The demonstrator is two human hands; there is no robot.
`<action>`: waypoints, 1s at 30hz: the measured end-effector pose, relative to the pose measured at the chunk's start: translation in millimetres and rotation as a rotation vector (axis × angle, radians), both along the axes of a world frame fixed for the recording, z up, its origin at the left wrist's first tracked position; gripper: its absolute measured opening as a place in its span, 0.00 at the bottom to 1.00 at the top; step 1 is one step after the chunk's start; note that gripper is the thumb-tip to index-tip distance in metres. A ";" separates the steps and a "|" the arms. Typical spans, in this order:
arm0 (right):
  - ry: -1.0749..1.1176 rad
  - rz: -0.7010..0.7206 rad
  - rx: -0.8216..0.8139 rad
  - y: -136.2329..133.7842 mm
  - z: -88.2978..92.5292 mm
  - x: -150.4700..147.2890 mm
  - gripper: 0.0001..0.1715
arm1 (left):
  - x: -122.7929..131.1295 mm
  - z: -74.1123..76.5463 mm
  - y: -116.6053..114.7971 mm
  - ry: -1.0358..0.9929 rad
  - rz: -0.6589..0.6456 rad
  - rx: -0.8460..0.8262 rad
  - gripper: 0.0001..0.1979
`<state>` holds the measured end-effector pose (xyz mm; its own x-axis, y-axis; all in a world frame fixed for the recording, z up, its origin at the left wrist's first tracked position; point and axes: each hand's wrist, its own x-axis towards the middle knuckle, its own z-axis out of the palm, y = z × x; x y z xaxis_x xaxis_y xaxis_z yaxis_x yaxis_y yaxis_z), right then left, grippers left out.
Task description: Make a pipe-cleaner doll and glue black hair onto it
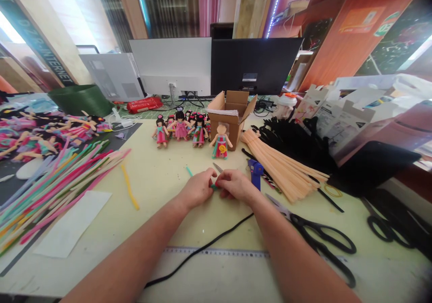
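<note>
My left hand (pixel 200 188) and my right hand (pixel 236 186) meet over the table, fingertips pinched together. Between them is a small green and pink-red pipe-cleaner piece (pixel 213 186), mostly hidden by the fingers. A teal pipe-cleaner piece (pixel 189 171) lies just beyond my left hand. The pointed metal tip of a tool (pixel 218 167) shows behind my fingers. To the right of my right hand is a blue glue gun (pixel 255 171). Just beyond, a pipe-cleaner doll (pixel 221 142) in a striped dress with a yellow flower leans against the cardboard box (pixel 236 134).
Several black-haired dolls (pixel 180 125) stand left of the box. Bundles of coloured pipe cleaners (pixel 67 181) lie left, with a yellow one (pixel 129 188) apart. Peach pipe cleaners (pixel 286 168) and large scissors (pixel 313 231) are right. A black cord (pixel 202 248) crosses a ruler strip (pixel 232 252) in front.
</note>
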<state>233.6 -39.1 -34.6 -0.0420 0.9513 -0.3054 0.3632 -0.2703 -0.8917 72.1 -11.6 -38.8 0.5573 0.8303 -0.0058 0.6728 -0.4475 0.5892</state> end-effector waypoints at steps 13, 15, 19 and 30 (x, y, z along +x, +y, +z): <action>0.039 -0.014 -0.018 0.2 1.2 0.1 0.01 | -6.5 6.3 1.6 -0.096 0.005 -0.089 0.19; 0.039 -0.017 -0.017 0.1 1.2 -0.2 0.01 | -6.4 6.7 2.0 -0.109 0.011 -0.097 0.18; 0.038 -0.024 -0.012 -0.1 3.7 -0.2 0.01 | -5.9 5.1 2.5 -0.136 0.033 -0.116 0.16; 0.143 -0.085 0.048 -3.0 18.4 1.8 0.06 | -6.9 2.8 3.6 -0.328 0.231 -0.145 0.13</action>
<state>235.4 -42.0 -16.2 -0.0002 0.9667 -0.2559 0.2089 -0.2502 -0.9454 65.3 -8.0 -36.0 0.3481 0.9373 0.0152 0.5123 -0.2038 0.8343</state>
